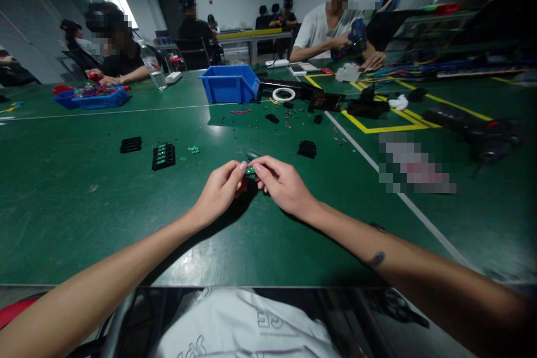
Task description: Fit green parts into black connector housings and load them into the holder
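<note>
Over the green table, my left hand (224, 187) and my right hand (285, 182) meet, both closed with thumbs and fingertips pinching a small green circuit board (250, 170). Fingers cover most of the board, and I cannot tell whether a black casing is under it. Just behind the fingertips shows a dark rod-like thing (253, 155), partly hidden. To the left lie a group of black strips with green boards (163, 156), a stack of plain black strips (131, 145) and a few loose green boards (193, 150). Another pile of black strips (307, 149) is to the right.
A blue bin (230, 85) stands at the back, beside a white ring (284, 94) and scattered small black parts. On the right lies a dark power tool (482, 128). A bottle (157, 72) and blue trays (92, 98) are at back left. Across the table, co-workers sit.
</note>
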Motion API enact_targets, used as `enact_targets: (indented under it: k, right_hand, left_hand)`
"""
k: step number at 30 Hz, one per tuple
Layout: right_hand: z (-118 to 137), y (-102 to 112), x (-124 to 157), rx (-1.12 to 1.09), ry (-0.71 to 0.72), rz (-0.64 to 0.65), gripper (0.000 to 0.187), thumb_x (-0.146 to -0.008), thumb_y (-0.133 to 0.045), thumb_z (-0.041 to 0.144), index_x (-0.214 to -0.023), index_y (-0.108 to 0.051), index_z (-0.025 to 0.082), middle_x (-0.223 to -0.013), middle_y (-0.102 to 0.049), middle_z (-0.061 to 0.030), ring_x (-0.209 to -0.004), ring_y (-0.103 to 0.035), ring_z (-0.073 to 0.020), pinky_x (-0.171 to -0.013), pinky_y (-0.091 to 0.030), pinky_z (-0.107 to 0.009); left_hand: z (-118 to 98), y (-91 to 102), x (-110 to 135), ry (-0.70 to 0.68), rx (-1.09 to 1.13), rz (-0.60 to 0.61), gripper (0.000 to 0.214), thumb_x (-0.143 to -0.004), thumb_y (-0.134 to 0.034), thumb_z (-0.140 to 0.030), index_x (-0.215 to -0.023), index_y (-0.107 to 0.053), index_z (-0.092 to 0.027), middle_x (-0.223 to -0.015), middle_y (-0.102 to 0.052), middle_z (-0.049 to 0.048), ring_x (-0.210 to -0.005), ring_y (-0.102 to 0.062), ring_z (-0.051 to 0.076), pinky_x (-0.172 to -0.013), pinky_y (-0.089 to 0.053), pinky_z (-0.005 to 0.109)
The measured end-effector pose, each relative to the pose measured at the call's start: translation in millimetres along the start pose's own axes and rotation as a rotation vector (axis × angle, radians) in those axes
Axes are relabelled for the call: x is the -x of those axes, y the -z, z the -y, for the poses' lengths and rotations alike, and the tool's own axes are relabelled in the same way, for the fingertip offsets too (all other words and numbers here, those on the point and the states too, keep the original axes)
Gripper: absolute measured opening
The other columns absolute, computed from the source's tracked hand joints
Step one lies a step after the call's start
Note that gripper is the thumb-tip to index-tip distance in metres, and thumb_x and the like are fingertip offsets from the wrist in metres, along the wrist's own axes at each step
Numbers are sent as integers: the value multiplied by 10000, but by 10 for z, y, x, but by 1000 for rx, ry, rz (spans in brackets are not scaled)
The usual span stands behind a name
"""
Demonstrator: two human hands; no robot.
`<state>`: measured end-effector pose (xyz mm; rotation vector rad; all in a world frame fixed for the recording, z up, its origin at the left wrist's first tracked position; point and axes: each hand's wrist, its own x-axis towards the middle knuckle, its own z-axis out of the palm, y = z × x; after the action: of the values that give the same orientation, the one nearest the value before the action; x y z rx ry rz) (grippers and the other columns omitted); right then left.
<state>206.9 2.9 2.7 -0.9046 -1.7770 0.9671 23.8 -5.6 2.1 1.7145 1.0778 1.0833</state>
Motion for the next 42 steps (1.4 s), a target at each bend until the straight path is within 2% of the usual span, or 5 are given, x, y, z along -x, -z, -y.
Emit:
enact_targets:
  k: [10, 22, 27, 32, 42]
  right_hand:
    - [-12, -114, 16, 71, 24, -139, 304, -1038, -503, 451, -1050, -686, 209, -837, -678, -57, -784, -651, -192, -630, -498, -289]
    - [-38, -123, 28, 72, 12, -128, 305, -1047, -488, 464, -1062, -668, 218, -799, -647, -33, -742, -633, -176, -647, -499, -282]
    - [-31, -150, 20, 90, 58, -122, 291, -1062, -463, 424, -1076, -658, 208, -872, -672, -52, -810, -650, -183, -683, -504, -289]
    - [-8, -210, 17, 112, 120, -179, 269, -1071, -441, 363, -1101, -649, 195, -949, -682, -66, -868, -653, -192, -742, -510, -313]
    - [19, -287, 35, 110, 186, -234, 281, -1080, -420, 312, -1127, -673, 199, -1028, -685, -71, -954, -643, -198, -854, -504, -340]
  left_hand:
    - [-16, -118, 34, -21, 69, -96, 442, -1059, -418, -529, -797, -512, -187, -694, -503, -14, -643, -473, 122, -636, -386, 265]
    - [-16, -135, 64, -51, 4, -103, 413, -1073, -385, -514, -855, -519, -190, -729, -507, -8, -668, -469, 131, -648, -375, 270]
    - [16, -160, 60, -65, -6, -116, 395, -1086, -365, -487, -855, -492, -192, -741, -479, -11, -675, -448, 128, -647, -357, 274]
    - [25, -208, 60, -89, -9, -157, 363, -1095, -355, -460, -881, -475, -193, -767, -454, -16, -691, -427, 124, -658, -359, 270]
    - [3, -296, 99, -132, 15, -237, 326, -1100, -354, -439, -957, -514, -193, -836, -529, 4, -750, -488, 131, -703, -392, 272]
